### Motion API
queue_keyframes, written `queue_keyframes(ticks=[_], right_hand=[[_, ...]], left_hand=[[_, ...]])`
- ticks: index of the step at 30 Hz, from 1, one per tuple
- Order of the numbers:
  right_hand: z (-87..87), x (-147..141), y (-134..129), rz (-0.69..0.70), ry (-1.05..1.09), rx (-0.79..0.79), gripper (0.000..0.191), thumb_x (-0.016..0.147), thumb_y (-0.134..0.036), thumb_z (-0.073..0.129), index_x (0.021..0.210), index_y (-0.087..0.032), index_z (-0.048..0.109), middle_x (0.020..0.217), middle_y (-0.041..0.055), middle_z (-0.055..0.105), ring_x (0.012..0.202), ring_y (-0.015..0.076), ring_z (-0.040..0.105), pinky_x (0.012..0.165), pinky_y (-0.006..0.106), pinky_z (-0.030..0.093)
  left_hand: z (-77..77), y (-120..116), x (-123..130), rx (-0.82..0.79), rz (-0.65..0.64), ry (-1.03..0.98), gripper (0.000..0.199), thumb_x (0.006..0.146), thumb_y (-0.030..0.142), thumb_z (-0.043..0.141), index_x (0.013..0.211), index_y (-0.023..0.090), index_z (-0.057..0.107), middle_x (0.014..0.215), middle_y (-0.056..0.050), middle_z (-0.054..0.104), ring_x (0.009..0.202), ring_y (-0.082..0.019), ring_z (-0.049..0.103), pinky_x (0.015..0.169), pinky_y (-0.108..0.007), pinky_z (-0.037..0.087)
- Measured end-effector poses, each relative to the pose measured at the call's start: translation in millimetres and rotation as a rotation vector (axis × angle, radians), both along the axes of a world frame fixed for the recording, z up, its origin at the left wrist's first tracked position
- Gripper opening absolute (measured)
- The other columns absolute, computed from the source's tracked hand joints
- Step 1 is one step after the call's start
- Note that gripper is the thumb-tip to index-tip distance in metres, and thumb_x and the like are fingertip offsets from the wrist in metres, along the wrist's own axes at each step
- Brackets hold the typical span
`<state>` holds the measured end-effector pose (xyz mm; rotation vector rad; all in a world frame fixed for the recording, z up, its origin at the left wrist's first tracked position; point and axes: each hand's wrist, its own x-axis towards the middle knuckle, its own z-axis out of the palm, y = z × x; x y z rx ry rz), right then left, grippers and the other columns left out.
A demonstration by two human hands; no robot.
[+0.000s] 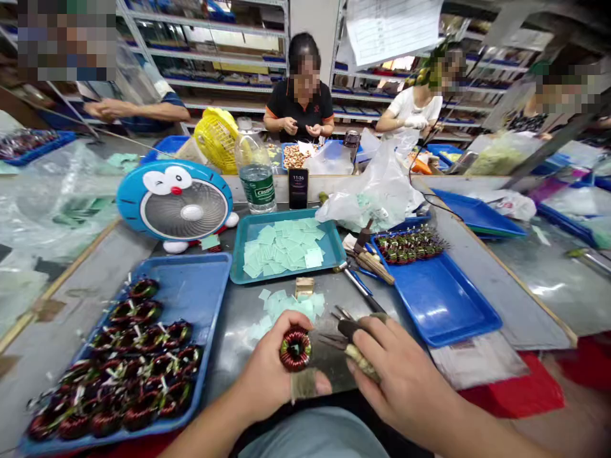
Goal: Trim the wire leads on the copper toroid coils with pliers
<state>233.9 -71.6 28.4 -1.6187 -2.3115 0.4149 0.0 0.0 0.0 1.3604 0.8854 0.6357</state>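
Note:
My left hand (272, 369) is closed round a toroidal coil (295, 348) of reddish copper wire, with a pale green bit showing in its centre. Brownish tape wraps the thumb. To the right, my right hand (401, 369) grips a pointed metal tool (334, 340) whose thin prongs face the coil without touching it; its exact kind is unclear. Just beyond both hands lie loose pale green paper squares (274, 308) and a small wooden block (304, 287). Behind them, a teal tray (237, 254) holds a heap of the same squares.
A blue tray (210, 280) at left carries several wound coils. Another blue tray (443, 299) at right has smaller coils at its far end, with hand tools (367, 296) beside it. A fan (174, 203), bottle (258, 184) and phone (298, 189) stand behind. Co-workers sit opposite.

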Motion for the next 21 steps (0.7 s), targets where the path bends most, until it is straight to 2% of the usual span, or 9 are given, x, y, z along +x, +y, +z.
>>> queue_keyframes(ticks=[4, 7, 12, 17, 21], right_hand=[[-9.1, 7.5, -2.8, -0.060, 0.021, 0.043, 0.013, 0.100, -0.021, 0.054, 0.113, -0.023, 0.053, 0.127, 0.0123, 0.058, 0.106, 0.0314, 0.056, 0.090, 0.051, 0.050], [-15.0, 10.1, -7.1, -0.065, 0.042, 0.043, 0.018, 0.101, -0.022, 0.054, 0.119, -0.023, 0.052, 0.129, 0.0128, 0.058, 0.113, 0.0311, 0.055, 0.096, 0.050, 0.049], [-16.8, 8.1, -9.6, -0.059, 0.053, -0.047, 0.017, 0.103, -0.022, 0.050, 0.120, -0.025, 0.052, 0.127, 0.0108, 0.058, 0.109, 0.0304, 0.056, 0.091, 0.049, 0.050], [-14.9, 2.9, -7.9, -0.051, 0.027, -0.044, 0.018, 0.103, -0.022, 0.049, 0.121, -0.025, 0.051, 0.130, 0.0119, 0.056, 0.111, 0.0321, 0.054, 0.092, 0.050, 0.047], [-12.8, -0.4, -4.8, -0.021, -0.017, -0.023, 0.015, 0.102, -0.022, 0.049, 0.117, -0.023, 0.053, 0.125, 0.0127, 0.057, 0.105, 0.0326, 0.053, 0.088, 0.049, 0.044]], left_hand=[[2.0, 3.4, 1.7, 0.273, 0.054, 0.244, 0.064, 0.062, 0.047, 0.095, 0.108, 0.023, 0.057, 0.086, 0.003, 0.063, 0.073, -0.018, 0.060, 0.066, -0.027, 0.047], [2.7, 6.5, 1.8, 0.502, 0.047, 0.346, 0.060, 0.067, 0.051, 0.091, 0.110, 0.022, 0.061, 0.098, -0.004, 0.072, 0.086, -0.025, 0.068, 0.077, -0.034, 0.053], [1.8, 9.7, 0.6, 0.710, 0.028, 0.410, 0.055, 0.078, 0.056, 0.081, 0.115, 0.019, 0.063, 0.098, -0.009, 0.077, 0.087, -0.029, 0.072, 0.078, -0.040, 0.055], [-0.4, 11.6, -1.2, 0.779, 0.026, 0.449, 0.057, 0.078, 0.056, 0.081, 0.115, 0.018, 0.064, 0.089, -0.009, 0.075, 0.080, -0.031, 0.071, 0.074, -0.042, 0.054], [-0.4, 11.2, -1.8, 0.663, 0.022, 0.411, 0.059, 0.073, 0.054, 0.086, 0.116, 0.021, 0.063, 0.095, -0.009, 0.074, 0.086, -0.031, 0.070, 0.078, -0.042, 0.053]])
